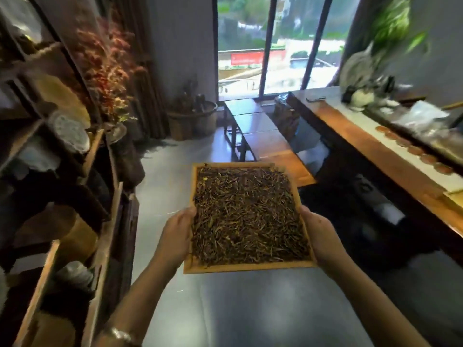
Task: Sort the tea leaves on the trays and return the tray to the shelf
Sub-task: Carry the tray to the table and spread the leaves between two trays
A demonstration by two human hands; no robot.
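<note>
A rectangular wooden tray (248, 268) is held level in front of me over the grey floor. Dark brown tea leaves (248, 216) cover its whole inside in a loose even layer. My left hand (175, 236) grips the tray's left rim, thumb on top near the leaves. On the opposite rim my right hand (322, 236) holds the same way. The wooden shelf (107, 221) stands along my left, its slanted compartments filled with blurred round items; the tray is apart from it, to its right.
A long wooden table (375, 156) with a row of round coasters (411, 149) runs along the right. Low benches (253, 128) stand ahead by the window. A red-leaved plant (107, 66) and a woven basket (193, 121) sit at the back left.
</note>
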